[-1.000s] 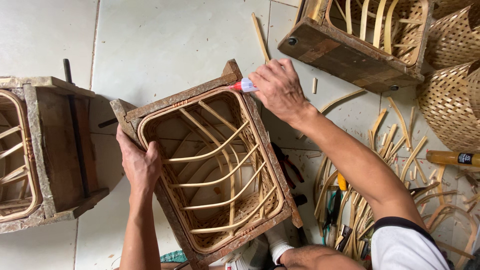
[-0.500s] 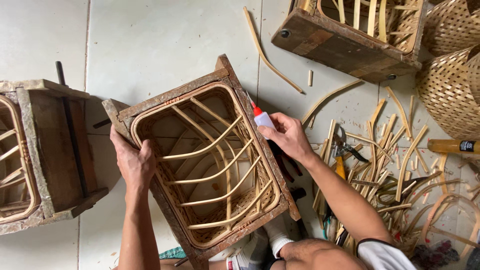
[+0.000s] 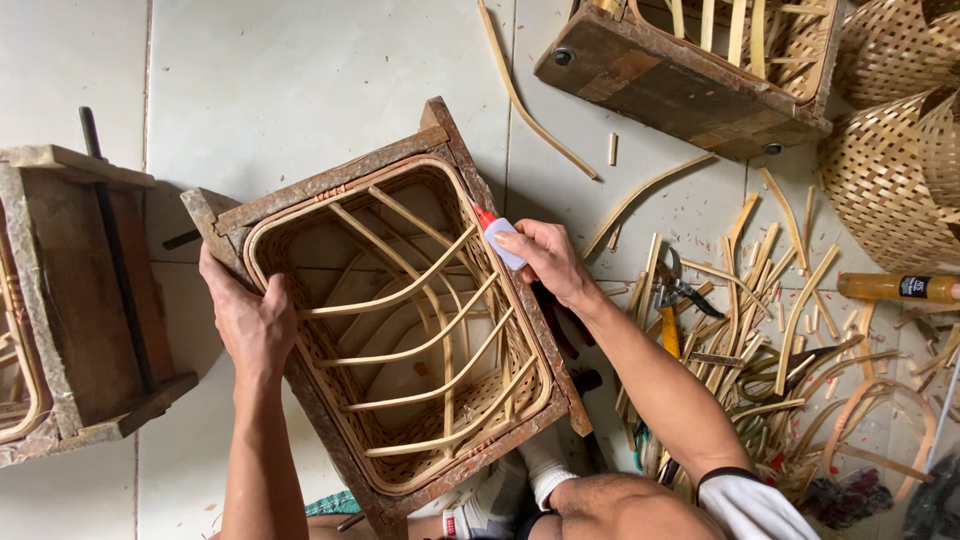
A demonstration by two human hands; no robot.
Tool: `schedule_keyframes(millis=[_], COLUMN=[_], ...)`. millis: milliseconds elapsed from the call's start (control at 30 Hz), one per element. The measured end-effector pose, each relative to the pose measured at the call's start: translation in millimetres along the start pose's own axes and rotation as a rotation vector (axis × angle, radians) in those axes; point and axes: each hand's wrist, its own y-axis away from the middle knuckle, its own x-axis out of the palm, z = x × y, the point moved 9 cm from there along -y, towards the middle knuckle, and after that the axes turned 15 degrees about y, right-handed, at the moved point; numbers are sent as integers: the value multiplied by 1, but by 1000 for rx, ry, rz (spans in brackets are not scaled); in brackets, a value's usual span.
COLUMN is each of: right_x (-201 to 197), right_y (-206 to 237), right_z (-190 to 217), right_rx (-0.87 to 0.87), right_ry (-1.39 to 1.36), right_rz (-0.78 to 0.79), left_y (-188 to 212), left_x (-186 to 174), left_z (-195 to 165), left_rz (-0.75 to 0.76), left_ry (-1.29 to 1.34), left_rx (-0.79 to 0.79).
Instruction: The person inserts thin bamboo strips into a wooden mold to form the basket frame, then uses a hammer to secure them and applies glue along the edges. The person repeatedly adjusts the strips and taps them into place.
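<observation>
Rattan ribs already arch inside our wooden mould (image 3: 330, 185); left hand (image 3: 248, 322) clamps its left edge, right hand (image 3: 545, 255) pinches a glue bottle (image 3: 498, 238) at the right rim, weaving mostly undone.

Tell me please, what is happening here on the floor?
A person sits on a tiled floor and works on a half-woven rattan basket that sits inside a wooden frame mould. The left hand grips the mould's left edge. The right hand holds a small glue bottle with its red tip at the basket's right rim. Cut rattan strips and pliers lie to the right, and other moulds and woven baskets stand around.
</observation>
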Motion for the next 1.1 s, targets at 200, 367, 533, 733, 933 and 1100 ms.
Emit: schedule_keyframes(millis=[200, 367, 533, 733, 933, 1100], right_x=[1, 1, 2, 3, 3, 5], right_y=[13, 62, 74, 71, 117, 128], right_z=[5, -4, -15, -20, -24, -30], right_rx=[-4, 16, 9, 21, 35, 73], right_ry=[15, 22, 38, 30, 76, 89], right_rz=[-30, -54, -58, -78, -74, -82], left_y=[-1, 3, 3, -2, -1, -1], left_x=[0, -2, -1, 0, 0, 0], left_z=[-2, -5, -3, 10, 16, 19], left_rz=[1, -4, 2, 5, 12, 21], left_ry=[-10, 33, 23, 18, 14, 20], left_rx=[-13, 44, 83, 61, 129, 134])
